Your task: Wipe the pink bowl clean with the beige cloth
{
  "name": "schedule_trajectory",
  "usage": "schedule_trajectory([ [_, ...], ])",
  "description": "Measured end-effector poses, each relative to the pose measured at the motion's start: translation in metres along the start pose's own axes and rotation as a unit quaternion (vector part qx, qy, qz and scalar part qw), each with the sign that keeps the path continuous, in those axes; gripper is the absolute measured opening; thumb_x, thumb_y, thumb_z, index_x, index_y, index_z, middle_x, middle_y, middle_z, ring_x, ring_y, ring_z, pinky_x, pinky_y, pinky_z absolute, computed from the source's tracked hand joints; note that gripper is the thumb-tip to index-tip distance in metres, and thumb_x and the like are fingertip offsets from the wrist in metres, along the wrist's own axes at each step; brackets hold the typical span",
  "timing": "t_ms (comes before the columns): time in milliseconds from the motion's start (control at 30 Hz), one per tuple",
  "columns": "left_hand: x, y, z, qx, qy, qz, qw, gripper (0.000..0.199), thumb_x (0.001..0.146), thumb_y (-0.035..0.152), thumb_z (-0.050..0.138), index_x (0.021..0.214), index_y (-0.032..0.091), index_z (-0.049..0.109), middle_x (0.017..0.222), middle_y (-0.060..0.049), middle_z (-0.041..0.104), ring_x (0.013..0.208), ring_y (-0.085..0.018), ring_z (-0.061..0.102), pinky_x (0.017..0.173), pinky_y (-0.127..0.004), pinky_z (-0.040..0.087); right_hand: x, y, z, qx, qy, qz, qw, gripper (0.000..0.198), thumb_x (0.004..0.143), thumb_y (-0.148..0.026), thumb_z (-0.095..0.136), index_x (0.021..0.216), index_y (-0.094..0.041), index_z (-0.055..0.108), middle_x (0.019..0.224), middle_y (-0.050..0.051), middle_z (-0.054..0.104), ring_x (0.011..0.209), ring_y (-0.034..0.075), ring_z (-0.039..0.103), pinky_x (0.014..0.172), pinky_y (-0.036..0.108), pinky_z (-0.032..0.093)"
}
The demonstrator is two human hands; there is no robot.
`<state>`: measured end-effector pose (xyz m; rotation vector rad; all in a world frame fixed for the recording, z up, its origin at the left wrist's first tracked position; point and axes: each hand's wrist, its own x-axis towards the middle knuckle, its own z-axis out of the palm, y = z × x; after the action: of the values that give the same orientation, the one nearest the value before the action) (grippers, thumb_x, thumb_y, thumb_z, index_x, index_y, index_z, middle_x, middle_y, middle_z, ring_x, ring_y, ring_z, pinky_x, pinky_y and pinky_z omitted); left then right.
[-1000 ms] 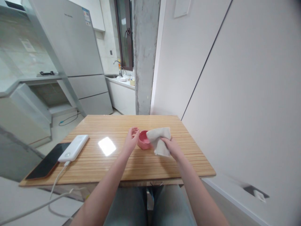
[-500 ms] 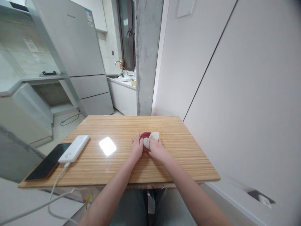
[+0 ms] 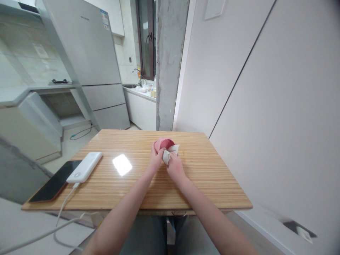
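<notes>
Near the counter's [image 3: 209,173] far edge, my left hand [image 3: 156,159] clasps a tilted pink bowl [image 3: 160,144], my right hand [image 3: 175,168] pinching cloth [image 3: 166,157] at its rim.

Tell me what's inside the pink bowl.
In the pink bowl, part of the inner wall shows. The cloth in the right hand is at its opening. Cloth and left hand cover the rest, so anything deeper can't be seen.
</notes>
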<state>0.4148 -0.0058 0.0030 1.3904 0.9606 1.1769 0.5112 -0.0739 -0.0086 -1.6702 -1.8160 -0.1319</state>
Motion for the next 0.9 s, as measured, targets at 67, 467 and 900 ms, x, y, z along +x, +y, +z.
schedule_trajectory([
  [67, 0.009, 0.001, -0.011, 0.067, -0.014, 0.038, 0.997, 0.055, 0.078, 0.029, 0.055, 0.129, 0.017, 0.038, 0.119, -0.011, 0.058, 0.108, -0.023, 0.057, 0.095, -0.037, 0.046, 0.005, 0.015, -0.001, 0.003, -0.054, -0.082, 0.995, 0.028, 0.085, -0.008, 0.046, 0.107, -0.015, 0.061, 0.101, 0.010, 0.063, 0.100, 0.022, 0.052, 0.084, 0.035, 0.040],
  [467, 0.009, -0.013, -0.004, 0.033, 0.057, 0.045, 0.997, 0.076, 0.077, 0.043, 0.061, 0.139, 0.018, 0.025, 0.129, -0.013, 0.051, 0.114, -0.022, 0.055, 0.094, -0.033, 0.046, 0.014, 0.016, 0.028, 0.008, 0.019, -0.045, 0.999, 0.025, 0.091, -0.017, 0.044, 0.107, -0.019, 0.063, 0.103, 0.010, 0.065, 0.104, 0.022, 0.052, 0.089, 0.037, 0.042],
  [900, 0.005, -0.013, -0.026, 0.206, 0.096, 0.093, 0.969, 0.053, 0.083, 0.045, 0.051, 0.130, 0.021, 0.042, 0.123, -0.012, 0.058, 0.113, -0.027, 0.056, 0.095, -0.040, 0.043, 0.007, 0.030, 0.026, -0.043, -0.019, -0.120, 0.992, 0.028, 0.092, -0.017, 0.046, 0.116, -0.021, 0.058, 0.124, 0.011, 0.058, 0.119, 0.023, 0.046, 0.090, 0.040, 0.039],
])
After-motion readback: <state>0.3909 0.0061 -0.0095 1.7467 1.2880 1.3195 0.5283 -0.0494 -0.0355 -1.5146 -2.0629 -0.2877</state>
